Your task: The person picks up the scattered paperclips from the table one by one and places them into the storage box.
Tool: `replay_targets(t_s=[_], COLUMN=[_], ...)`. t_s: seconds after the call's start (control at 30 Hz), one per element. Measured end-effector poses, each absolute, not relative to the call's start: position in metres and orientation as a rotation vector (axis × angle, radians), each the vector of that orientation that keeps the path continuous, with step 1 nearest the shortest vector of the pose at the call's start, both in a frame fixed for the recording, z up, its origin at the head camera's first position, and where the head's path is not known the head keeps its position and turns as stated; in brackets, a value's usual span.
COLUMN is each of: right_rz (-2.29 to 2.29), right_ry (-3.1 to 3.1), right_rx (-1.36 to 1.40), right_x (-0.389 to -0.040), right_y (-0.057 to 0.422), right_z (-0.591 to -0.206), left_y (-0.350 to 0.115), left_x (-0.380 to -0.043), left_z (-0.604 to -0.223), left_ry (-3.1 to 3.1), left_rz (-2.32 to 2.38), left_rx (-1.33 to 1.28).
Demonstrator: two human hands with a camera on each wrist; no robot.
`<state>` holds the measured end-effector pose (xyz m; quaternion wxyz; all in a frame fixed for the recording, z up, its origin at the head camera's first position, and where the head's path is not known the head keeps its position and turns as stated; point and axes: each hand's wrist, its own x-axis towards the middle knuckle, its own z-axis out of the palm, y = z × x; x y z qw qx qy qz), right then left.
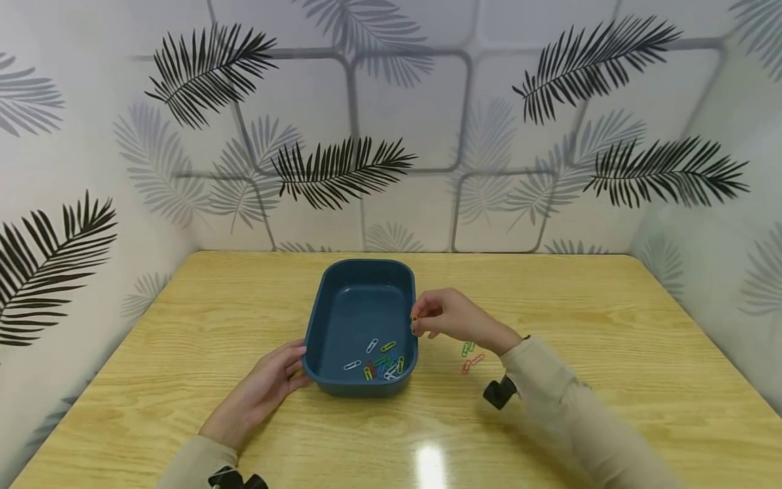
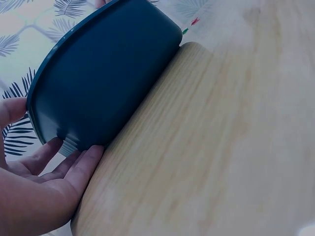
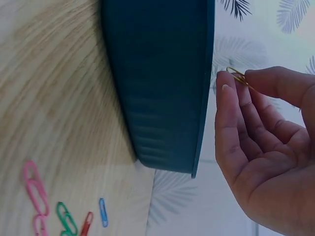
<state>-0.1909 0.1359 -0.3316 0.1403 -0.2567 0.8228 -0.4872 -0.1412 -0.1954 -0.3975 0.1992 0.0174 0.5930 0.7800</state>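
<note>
A dark blue plastic bin (image 1: 342, 319) stands on the table, with several coloured paper clips (image 1: 387, 348) scattered over the near part of its floor. At its near left corner my left hand (image 1: 275, 380) holds the bin, one digit at the rim and other fingertips (image 2: 91, 155) against the outer wall, low down. Beside the right rim my right hand (image 1: 449, 316) pinches a yellow paper clip (image 3: 237, 75) between thumb and fingertips. In the right wrist view this clip appears just outside the bin's rim.
Right of the bin, green paper clips (image 1: 466, 349) and pink paper clips (image 1: 467, 367) lie on the wooden table (image 1: 201, 305), partly behind my right forearm. A blue paper clip (image 3: 103, 212) and a red one (image 3: 86, 225) also lie there. A leaf-patterned wall (image 1: 403, 217) borders the table's far edge.
</note>
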Motion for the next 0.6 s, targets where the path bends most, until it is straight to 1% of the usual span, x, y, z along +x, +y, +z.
replay_targets(t_s=[0.4,0.6], right_rz=[-1.146,-1.043], right_ry=[2.274,2.269], right_rx=[-0.883,-0.898], right_x=[-0.186,-0.190], right_y=[0.097,0.076], right_z=[-0.312,-0.309], left_y=[-0.195,-0.195], left_x=[-0.142,-0.142], left_z=[-0.398,-0.397], left_ry=[1.654,1.663], left_rz=[2.183,2.184], left_rx=[0.061,0.045])
